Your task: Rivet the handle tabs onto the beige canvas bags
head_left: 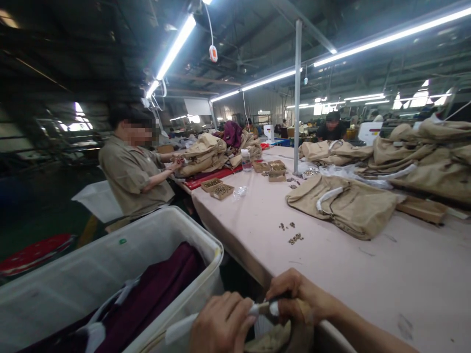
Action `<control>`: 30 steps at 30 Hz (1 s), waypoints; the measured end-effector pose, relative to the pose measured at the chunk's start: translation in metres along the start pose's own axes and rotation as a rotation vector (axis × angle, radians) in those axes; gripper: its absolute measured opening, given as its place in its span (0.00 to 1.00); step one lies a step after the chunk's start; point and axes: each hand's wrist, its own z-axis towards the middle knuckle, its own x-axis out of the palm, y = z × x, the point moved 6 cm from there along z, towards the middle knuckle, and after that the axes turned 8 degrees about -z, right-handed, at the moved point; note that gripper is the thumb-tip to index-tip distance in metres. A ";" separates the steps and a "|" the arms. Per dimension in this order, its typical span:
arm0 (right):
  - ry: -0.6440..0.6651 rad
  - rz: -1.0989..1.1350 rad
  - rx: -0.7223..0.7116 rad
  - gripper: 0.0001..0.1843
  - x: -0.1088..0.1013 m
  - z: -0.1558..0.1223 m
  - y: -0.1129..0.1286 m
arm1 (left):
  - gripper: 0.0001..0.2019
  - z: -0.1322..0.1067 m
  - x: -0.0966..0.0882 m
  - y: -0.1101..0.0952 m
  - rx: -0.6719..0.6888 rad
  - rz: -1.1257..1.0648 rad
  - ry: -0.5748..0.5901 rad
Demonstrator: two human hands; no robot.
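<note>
At the near edge of the table, my left hand grips a strap wrapped in white on a khaki fabric bag. My right hand pinches the same strap a little to the right, its fingers closed around the strap end. Most of this bag lies below the picture, partly behind my hands. Ahead on the table are small metal fittings in loose clusters. Beyond them lies another khaki bag with a white-wrapped handle.
A white plastic bin holding purple fabric stands at left, close to my left hand. Small boxes of metal parts sit farther up the table. A metal post rises from it. A co-worker handles khaki fabric at left.
</note>
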 end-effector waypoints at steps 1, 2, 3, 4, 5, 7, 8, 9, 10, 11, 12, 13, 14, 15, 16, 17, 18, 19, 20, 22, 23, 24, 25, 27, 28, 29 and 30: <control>0.035 0.052 0.037 0.16 -0.001 -0.001 -0.003 | 0.06 0.001 0.006 0.007 -0.085 -0.096 0.011; 0.066 0.106 0.068 0.17 -0.003 -0.002 -0.005 | 0.05 0.001 0.011 0.014 -0.192 -0.195 0.019; 0.090 0.140 0.088 0.17 -0.005 -0.004 -0.005 | 0.05 0.001 0.017 0.021 -0.304 -0.299 0.029; 0.097 0.154 0.095 0.18 -0.007 -0.007 -0.005 | 0.06 0.001 0.022 0.027 -0.406 -0.405 0.038; 0.086 0.151 0.096 0.18 -0.011 -0.009 -0.004 | 0.07 0.001 0.031 0.032 -0.504 -0.520 0.093; 0.052 0.119 0.112 0.18 -0.017 -0.013 -0.004 | 0.10 0.002 0.046 0.037 -0.588 -0.737 0.185; 0.057 0.114 0.141 0.17 -0.019 -0.015 -0.008 | 0.11 0.002 0.052 0.042 -0.615 -0.823 0.180; 0.074 0.114 0.161 0.17 -0.021 -0.017 -0.011 | 0.13 0.001 0.058 0.047 -0.649 -0.904 0.187; 0.101 0.130 0.178 0.18 -0.021 -0.018 -0.015 | 0.15 -0.001 0.063 0.053 -0.690 -0.956 0.197; 0.134 0.153 0.188 0.18 -0.020 -0.019 -0.018 | 0.17 -0.004 0.068 0.058 -0.726 -0.994 0.207; 0.165 0.185 0.192 0.20 -0.019 -0.020 -0.021 | 0.18 -0.007 0.071 0.062 -0.757 -1.023 0.222; 0.193 0.219 0.196 0.21 -0.018 -0.021 -0.023 | 0.19 -0.010 0.074 0.065 -0.779 -1.048 0.233; 0.216 0.255 0.204 0.23 -0.016 -0.021 -0.025 | 0.20 -0.012 0.075 0.066 -0.791 -1.078 0.237; 0.232 0.287 0.214 0.23 -0.015 -0.022 -0.027 | 0.20 -0.013 0.075 0.067 -0.795 -1.115 0.234; 0.245 0.312 0.221 0.23 -0.013 -0.022 -0.028 | 0.20 -0.013 0.075 0.067 -0.795 -1.147 0.226; 0.254 0.333 0.226 0.23 -0.012 -0.022 -0.030 | 0.21 -0.012 0.074 0.067 -0.790 -1.162 0.217; 0.259 0.352 0.231 0.22 -0.010 -0.022 -0.033 | 0.21 -0.011 0.072 0.066 -0.779 -1.157 0.213; 0.263 0.371 0.234 0.22 -0.009 -0.022 -0.035 | 0.21 -0.010 0.071 0.064 -0.761 -1.135 0.219; 0.268 0.393 0.235 0.22 -0.007 -0.022 -0.038 | 0.21 -0.008 0.069 0.061 -0.742 -1.100 0.233; 0.292 0.460 0.232 0.22 -0.001 -0.022 -0.044 | 0.23 -0.005 0.068 0.054 -0.709 -1.043 0.291; 0.313 0.506 0.228 0.22 0.003 -0.023 -0.047 | 0.23 -0.005 0.068 0.049 -0.698 -1.036 0.322; 0.341 0.555 0.228 0.22 0.008 -0.025 -0.050 | 0.22 -0.005 0.069 0.044 -0.685 -1.047 0.341; 0.380 0.601 0.231 0.22 0.014 -0.026 -0.054 | 0.21 -0.006 0.070 0.039 -0.671 -1.075 0.353; 0.458 0.667 0.250 0.23 0.025 -0.030 -0.063 | 0.19 -0.012 0.075 0.029 -0.662 -1.177 0.347; 0.482 0.668 0.264 0.24 0.030 -0.031 -0.068 | 0.19 -0.016 0.078 0.026 -0.679 -1.241 0.330; 0.483 0.637 0.278 0.26 0.033 -0.032 -0.074 | 0.20 -0.022 0.083 0.023 -0.716 -1.307 0.309; 0.458 0.567 0.291 0.28 0.034 -0.031 -0.080 | 0.20 -0.029 0.088 0.022 -0.772 -1.374 0.276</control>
